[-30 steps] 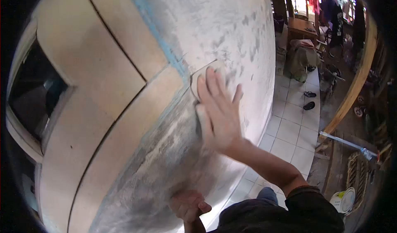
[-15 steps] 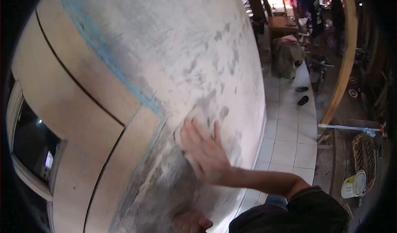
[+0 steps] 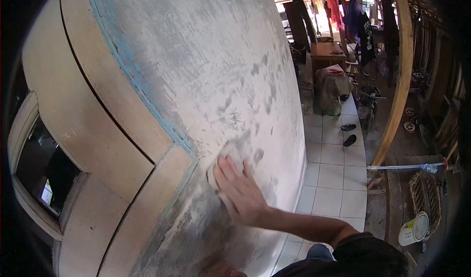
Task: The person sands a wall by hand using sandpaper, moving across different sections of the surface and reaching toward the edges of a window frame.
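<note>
My right hand [image 3: 240,193] presses against a rough grey-white plastered wall [image 3: 211,70], its fingers closed over a pale, flat sanding pad [image 3: 212,177]. The pad's edge shows beside the fingertips; the rest is under the palm. Around it the plaster has dark smudges and scratch marks. At the bottom edge my left hand [image 3: 222,270] shows only in part, near the darker lower plaster, and its fingers are mostly cut off. Left of the plaster runs a strip of blue paint [image 3: 140,88] along a beige panelled frame [image 3: 93,134].
A white-tiled floor [image 3: 329,179] runs along the wall, with black sandals [image 3: 349,140] on it. A wooden post [image 3: 400,90] leans at right, near a white bucket [image 3: 413,230] and a woven mat [image 3: 426,198]. Farther back stand a wooden table [image 3: 327,51] and hanging clothes [image 3: 351,19].
The view has tilted upward, showing more of the background. My right hand stays on nearly the same patch with the sanding pad. My left hand has slipped lower, mostly out of frame.
</note>
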Demonstrator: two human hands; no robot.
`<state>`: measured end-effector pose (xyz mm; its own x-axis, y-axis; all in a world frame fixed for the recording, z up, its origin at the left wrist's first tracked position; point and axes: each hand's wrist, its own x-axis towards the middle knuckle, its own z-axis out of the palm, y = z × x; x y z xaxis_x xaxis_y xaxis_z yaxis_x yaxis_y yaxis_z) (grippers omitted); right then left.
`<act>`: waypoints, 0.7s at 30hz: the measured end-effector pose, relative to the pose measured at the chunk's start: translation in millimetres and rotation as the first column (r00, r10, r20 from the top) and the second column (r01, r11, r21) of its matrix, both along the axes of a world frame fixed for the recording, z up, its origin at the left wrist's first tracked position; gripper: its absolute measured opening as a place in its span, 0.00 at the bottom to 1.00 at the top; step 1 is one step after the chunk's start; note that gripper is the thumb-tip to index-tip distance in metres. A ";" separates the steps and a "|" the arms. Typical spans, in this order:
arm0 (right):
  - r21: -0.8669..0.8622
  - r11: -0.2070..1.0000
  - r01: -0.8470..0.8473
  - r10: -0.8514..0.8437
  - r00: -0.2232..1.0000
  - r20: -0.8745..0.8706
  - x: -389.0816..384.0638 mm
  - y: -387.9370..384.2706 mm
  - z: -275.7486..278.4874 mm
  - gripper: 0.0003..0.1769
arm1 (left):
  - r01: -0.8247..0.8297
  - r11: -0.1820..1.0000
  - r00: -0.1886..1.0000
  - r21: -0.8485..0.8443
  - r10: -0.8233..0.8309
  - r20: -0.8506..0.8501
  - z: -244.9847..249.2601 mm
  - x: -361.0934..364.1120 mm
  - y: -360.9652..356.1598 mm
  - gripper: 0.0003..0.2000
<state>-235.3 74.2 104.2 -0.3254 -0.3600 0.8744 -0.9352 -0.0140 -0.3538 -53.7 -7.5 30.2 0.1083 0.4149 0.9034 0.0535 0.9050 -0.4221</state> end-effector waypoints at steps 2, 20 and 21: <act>-0.035 0.999 0.012 -0.010 0.999 0.048 -3.1 -2.0 10.3 0.31 | 0.007 1.000 1.000 -0.005 -0.007 -0.003 1.3 -0.1 -0.4 0.08; -0.037 0.996 -0.082 0.084 0.994 0.074 -3.1 3.4 -19.7 0.31 | 0.022 0.962 0.959 -0.273 -0.097 -0.266 -2.3 -15.5 -26.1 0.07; -0.020 0.995 -0.102 0.103 0.994 0.026 0.2 5.2 -27.8 0.31 | 0.001 0.941 0.927 -0.338 -0.128 -0.353 1.1 -18.7 -30.1 0.07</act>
